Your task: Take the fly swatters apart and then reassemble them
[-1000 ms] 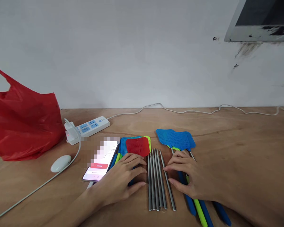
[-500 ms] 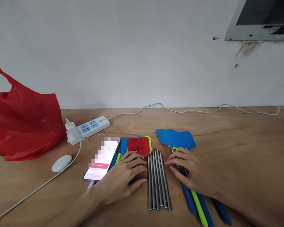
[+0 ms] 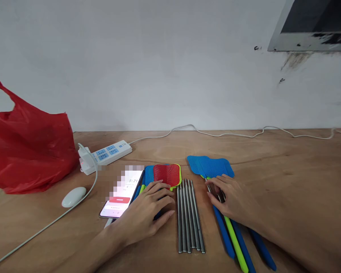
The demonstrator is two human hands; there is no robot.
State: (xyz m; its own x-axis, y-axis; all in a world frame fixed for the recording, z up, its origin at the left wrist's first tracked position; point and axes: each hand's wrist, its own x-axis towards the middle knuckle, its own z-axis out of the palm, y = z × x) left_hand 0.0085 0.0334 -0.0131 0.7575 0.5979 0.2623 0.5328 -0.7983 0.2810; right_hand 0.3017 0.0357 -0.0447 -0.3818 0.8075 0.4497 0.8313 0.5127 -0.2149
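Note:
My left hand [image 3: 150,208] lies over a pile of fly swatters, its fingers stretched out and apart. A red mesh swatter head [image 3: 167,174] with blue and yellow-green ones around it shows beyond the fingertips. My right hand [image 3: 230,193] curls its thumb and fingers round the thin metal shafts of a second bunch of fly swatters. Their blue mesh heads [image 3: 210,165] fan out past it, and blue and lime-green handles [image 3: 237,244] stick out toward me. Between my hands lies a row of several slim metal rods [image 3: 190,218], touched by neither.
A lit phone [image 3: 123,195] is left of my left hand. Farther left are a white mouse [image 3: 74,196], a white power strip [image 3: 112,153] with a plugged-in cable, and a red plastic bag [image 3: 31,148]. A thin white cord [image 3: 216,134] runs along the wall.
The fingers of my right hand have curled more around the swatter shafts, and the handles have shifted slightly left. The red swatter head shows a little farther right; my left hand barely moved.

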